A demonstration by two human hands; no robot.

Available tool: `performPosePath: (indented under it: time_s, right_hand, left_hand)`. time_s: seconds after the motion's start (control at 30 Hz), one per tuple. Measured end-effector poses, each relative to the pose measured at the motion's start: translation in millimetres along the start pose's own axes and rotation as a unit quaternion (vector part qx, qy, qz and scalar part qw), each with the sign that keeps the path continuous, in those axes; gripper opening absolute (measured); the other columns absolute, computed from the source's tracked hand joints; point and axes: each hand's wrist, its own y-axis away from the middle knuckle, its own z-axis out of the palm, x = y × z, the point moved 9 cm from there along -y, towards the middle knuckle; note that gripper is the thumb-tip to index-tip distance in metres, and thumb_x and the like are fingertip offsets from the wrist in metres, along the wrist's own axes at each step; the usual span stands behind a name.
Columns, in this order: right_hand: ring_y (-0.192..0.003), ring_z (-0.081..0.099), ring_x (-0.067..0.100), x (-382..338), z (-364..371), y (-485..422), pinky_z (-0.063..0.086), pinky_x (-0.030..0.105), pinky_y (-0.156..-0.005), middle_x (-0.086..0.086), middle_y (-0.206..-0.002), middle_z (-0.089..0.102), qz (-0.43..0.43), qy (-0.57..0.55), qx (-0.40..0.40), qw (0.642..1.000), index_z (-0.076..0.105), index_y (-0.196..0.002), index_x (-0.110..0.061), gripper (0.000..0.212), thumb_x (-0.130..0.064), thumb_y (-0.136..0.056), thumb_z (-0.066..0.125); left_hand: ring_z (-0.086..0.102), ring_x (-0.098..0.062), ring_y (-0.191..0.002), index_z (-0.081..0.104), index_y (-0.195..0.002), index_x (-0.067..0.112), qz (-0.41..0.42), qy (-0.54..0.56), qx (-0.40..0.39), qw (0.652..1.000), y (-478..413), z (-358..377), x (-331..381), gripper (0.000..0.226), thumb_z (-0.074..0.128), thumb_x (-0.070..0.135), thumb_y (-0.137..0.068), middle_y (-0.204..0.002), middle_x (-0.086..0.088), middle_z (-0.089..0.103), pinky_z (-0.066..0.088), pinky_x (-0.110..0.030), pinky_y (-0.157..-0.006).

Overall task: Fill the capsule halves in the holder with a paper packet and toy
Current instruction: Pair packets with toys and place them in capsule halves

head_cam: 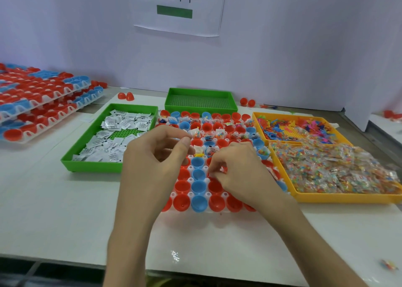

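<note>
A white holder (pixel 191 180) full of red and blue capsule halves lies in the middle of the table. Its far rows hold packets and toys; the near rows look empty. My left hand (pixel 156 156) hovers over the holder's left side with fingers curled and thumb against fingertips; I cannot see anything in it. My right hand (pixel 237 169) is over the holder's middle, pinching a small red toy (pixel 223 169) above a red capsule half. White paper packets (pixel 113 134) fill a green tray (pixel 91 166) at left. Toys (pixel 293 127) and clear bead bags (pixel 339 169) lie in a yellow tray (pixel 339 197) at right.
An empty green tray (pixel 200 101) stands behind the holder. Stacked holders of capsule halves (pixel 41 104) sit at far left. Loose red capsule halves (pixel 126 96) lie by the back wall. A small clear bag (pixel 175 256) lies near the front edge.
</note>
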Motion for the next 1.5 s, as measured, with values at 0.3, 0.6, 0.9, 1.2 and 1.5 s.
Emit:
performPosePath:
  time_s: [0.3,0.6,0.9,1.2,1.5]
  right_hand:
    - [-0.083,0.063,0.005,4.7,4.9,-1.3,0.047,0.039,-0.101,-0.015,-0.082,0.072,0.019,-0.017,-0.016,1.0,0.076,-0.093,-0.029,0.007,-0.031,-0.087,0.075]
    - [-0.086,0.036,0.006,5.3,3.8,-2.4,0.023,0.03,-0.09,-0.022,-0.073,0.043,-0.001,0.055,0.012,0.998,0.075,-0.083,-0.033,0.005,-0.038,-0.085,0.075]
    - [-0.073,0.055,-0.002,15.6,-8.8,-0.5,0.042,0.034,-0.089,-0.015,-0.071,0.065,0.016,-0.093,-0.037,0.995,0.073,-0.09,-0.037,0.016,-0.039,-0.077,0.082]
    - [-0.076,0.059,0.006,55.6,-65.3,-0.7,0.044,0.008,-0.066,-0.013,-0.079,0.07,0.062,-0.175,0.099,0.978,0.075,-0.083,-0.034,0.01,-0.024,-0.084,0.075]
    - [-0.12,0.057,0.037,242.2,-74.0,9.1,0.047,0.048,-0.1,0.015,-0.139,0.058,0.351,0.017,0.029,0.936,0.057,-0.137,-0.015,0.049,-0.038,-0.095,0.064]
  left_hand:
    - [0.071,-0.005,-0.069,0.072,-0.086,0.028,0.005,-0.018,-0.002,1.0,-1.0,1.9,0.1,0.012,0.069,0.017,-0.091,-0.072,0.015,0.073,0.057,-0.017,-0.065]
    - [0.07,-0.007,-0.067,0.072,-0.086,0.027,0.009,-0.028,0.004,1.0,-2.2,-2.1,0.0,0.012,0.068,0.017,-0.09,-0.072,0.013,0.073,0.054,-0.013,-0.063]
    - [0.07,-0.006,-0.066,0.074,-0.086,0.027,-0.018,-0.023,0.031,0.999,-7.6,-25.4,-19.9,0.014,0.069,0.014,-0.091,-0.073,0.01,0.075,0.05,-0.008,-0.059]
    - [0.071,-0.005,-0.071,0.072,-0.084,0.031,-0.038,-0.041,0.051,0.997,-12.4,-46.0,-40.8,0.019,0.067,0.014,-0.092,-0.076,0.011,0.075,0.048,-0.021,-0.066]
    - [0.058,-0.017,-0.12,0.064,-0.128,0.03,-0.084,-0.288,-0.055,0.952,-85.7,-51.4,-105.5,0.033,0.064,0.024,-0.096,-0.138,0.004,0.06,0.046,-0.041,-0.097]
